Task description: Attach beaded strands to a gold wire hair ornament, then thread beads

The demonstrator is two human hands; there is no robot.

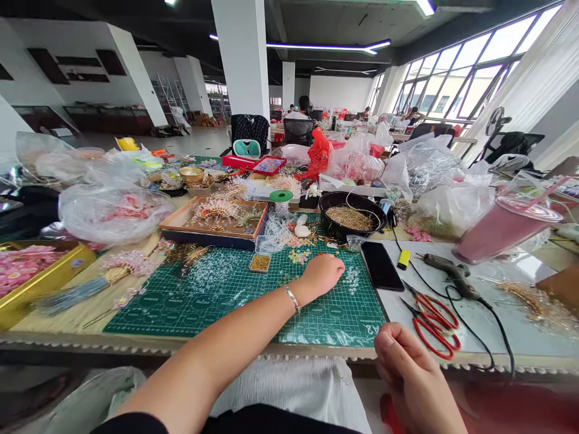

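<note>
My left hand [322, 276], with a silver bracelet at the wrist, rests over the green cutting mat [190, 310]. Its fingers are curled closed and face away, so whatever they hold is hidden. Clear small beads [351, 279] lie just right of it, and pale flower-like pieces [299, 254] lie just beyond. Closer to me, my right hand [404, 364] is raised at the table's front edge, thumb pressed to curled fingers; anything between them is too small to make out. Red-handled scissors [436, 325] lie right of this hand, on the white board.
A black phone [381, 265], yellow lighter [404, 259], corded glue gun [450, 271] and pink drink cup [504, 232] stand or lie on the right. Beyond the mat are a black bowl of gold wires [350, 217] and a tray of beaded ornaments [212, 238]. A gold box [43, 295] is left.
</note>
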